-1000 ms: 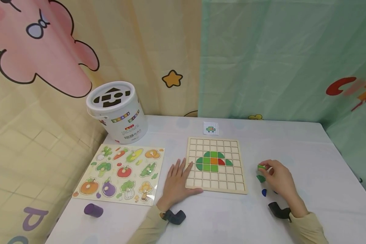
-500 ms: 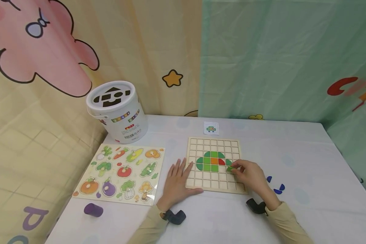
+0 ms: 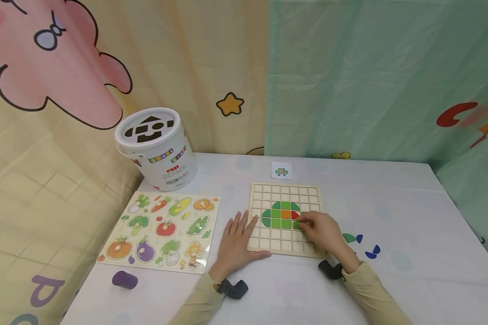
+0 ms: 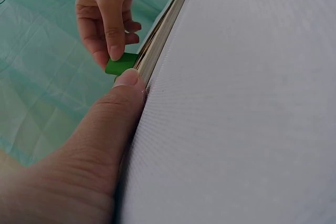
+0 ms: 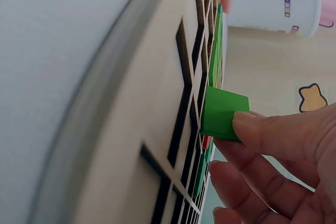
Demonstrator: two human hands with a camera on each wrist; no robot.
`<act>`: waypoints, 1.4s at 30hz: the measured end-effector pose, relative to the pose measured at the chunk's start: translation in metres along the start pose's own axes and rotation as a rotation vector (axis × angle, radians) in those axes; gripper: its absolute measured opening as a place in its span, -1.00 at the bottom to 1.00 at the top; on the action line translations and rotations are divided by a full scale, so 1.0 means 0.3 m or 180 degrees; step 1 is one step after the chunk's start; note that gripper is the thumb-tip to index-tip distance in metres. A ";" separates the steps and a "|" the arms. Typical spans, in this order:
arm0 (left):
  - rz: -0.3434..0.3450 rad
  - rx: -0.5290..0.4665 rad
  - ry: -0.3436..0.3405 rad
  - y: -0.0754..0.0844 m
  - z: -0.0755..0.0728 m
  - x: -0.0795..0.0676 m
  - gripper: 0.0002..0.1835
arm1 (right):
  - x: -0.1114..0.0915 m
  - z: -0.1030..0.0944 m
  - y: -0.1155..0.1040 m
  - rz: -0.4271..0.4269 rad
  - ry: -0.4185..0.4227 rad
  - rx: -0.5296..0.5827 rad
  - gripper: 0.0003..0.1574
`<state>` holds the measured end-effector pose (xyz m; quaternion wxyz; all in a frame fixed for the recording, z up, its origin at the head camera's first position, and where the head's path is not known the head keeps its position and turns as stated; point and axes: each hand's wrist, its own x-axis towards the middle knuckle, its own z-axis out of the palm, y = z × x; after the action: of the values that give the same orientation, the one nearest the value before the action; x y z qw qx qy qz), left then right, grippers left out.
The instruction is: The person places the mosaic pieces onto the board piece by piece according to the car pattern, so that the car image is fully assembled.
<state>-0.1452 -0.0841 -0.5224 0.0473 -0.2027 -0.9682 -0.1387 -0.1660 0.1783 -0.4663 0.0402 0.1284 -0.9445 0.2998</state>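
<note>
Between thumb and fingers my right hand (image 3: 319,229) pinches a green square tile (image 5: 223,111), held tilted at the surface of a wooden grid board (image 3: 264,241). On the board, green, orange and red pieces form a patch; the red quarter piece (image 3: 295,215) lies just beyond the held tile. My left hand (image 3: 236,241) lies spread at the board's left edge, its thumb (image 4: 113,114) along the near edge. Right of the right hand are a dark green quarter piece (image 3: 349,237) and several small blue pieces (image 3: 371,255).
A small pattern card (image 3: 281,171) lies behind the board. To the left are a vegetable puzzle board (image 3: 175,243), a white bucket (image 3: 166,167) with a shape-sorting lid, and a purple cylinder (image 3: 124,280). Curtains (image 3: 349,90) stand behind the table.
My right hand has carried the green tile leftward from the loose pieces to the board, then farther left toward the patch. The left hand has stayed in place.
</note>
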 end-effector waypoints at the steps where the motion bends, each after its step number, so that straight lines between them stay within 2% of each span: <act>1: -0.0001 -0.0002 0.0000 0.000 0.000 0.000 0.13 | 0.003 0.002 -0.001 0.0023 -0.0018 0.0000 -0.87; 9: -0.0009 0.0020 0.0009 -0.004 0.006 0.001 0.13 | 0.019 0.002 0.001 0.0193 -0.0089 0.0053 -0.91; 17: 0.0049 0.0018 0.0097 -0.003 0.008 0.004 0.13 | 0.016 0.001 0.004 0.0116 0.0079 0.0160 -0.92; 22: 0.0062 -0.0017 0.0117 0.001 -0.005 0.001 0.13 | 0.024 0.009 0.010 0.0094 0.0064 0.0224 -0.92; 29: 0.0039 0.0000 0.0017 0.002 -0.009 0.002 0.14 | 0.028 0.015 0.012 0.0096 0.0036 0.0140 -0.91; 38: 0.0080 -0.0039 0.0092 0.001 -0.004 0.001 0.14 | 0.027 0.011 0.012 0.0046 -0.0006 -0.0026 -0.95; 42: 0.0039 -0.0014 0.0030 0.001 0.000 0.001 0.14 | 0.025 0.015 0.014 0.0079 -0.0058 -0.0065 -0.95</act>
<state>-0.1453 -0.0840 -0.5223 0.0522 -0.2081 -0.9664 -0.1415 -0.1744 0.1774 -0.4713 0.0292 0.1190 -0.9493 0.2895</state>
